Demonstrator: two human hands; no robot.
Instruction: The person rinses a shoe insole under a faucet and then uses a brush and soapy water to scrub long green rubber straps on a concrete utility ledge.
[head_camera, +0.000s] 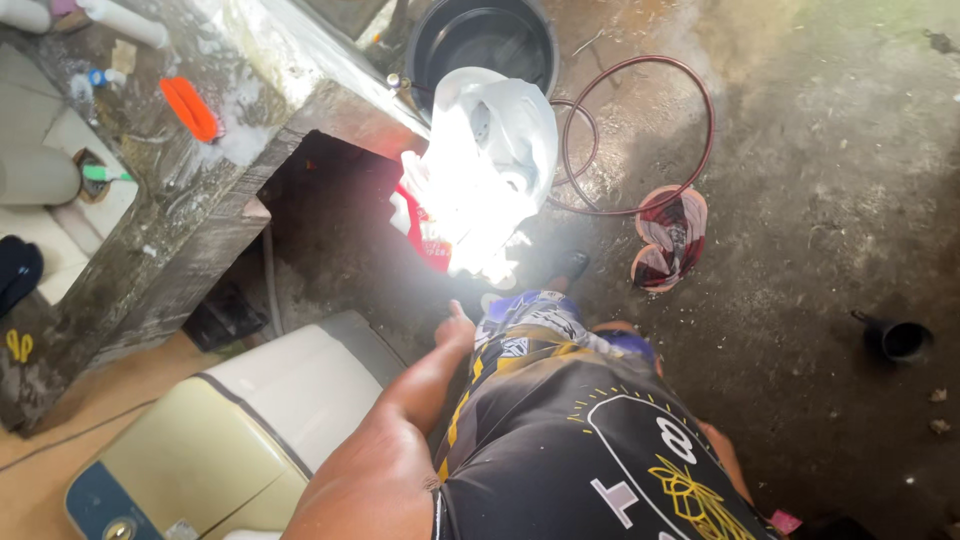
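My left hand (453, 328) hangs low beside my patterned shorts (540, 335), the arm stretched down from the lower middle of the view. Its thumb sticks up and the fingers are hidden, so I cannot tell whether it holds anything. It is nearest to a bright white plastic bag (490, 160) that lies on the wet concrete floor just beyond it, with a red and white packet (425, 238) at the bag's left edge. Only a strip of my right forearm (725, 455) shows behind my black printed shirt (590, 460); that hand is out of view.
A black bucket (480, 40) stands behind the bag, a reddish-brown hose (640, 130) coiled to its right. A pair of sandals (670, 238) and a black dipper (900, 340) lie on the floor. A concrete counter (190, 230) with an orange brush (190, 108) is left; a cream washing machine (240, 430) stands below.
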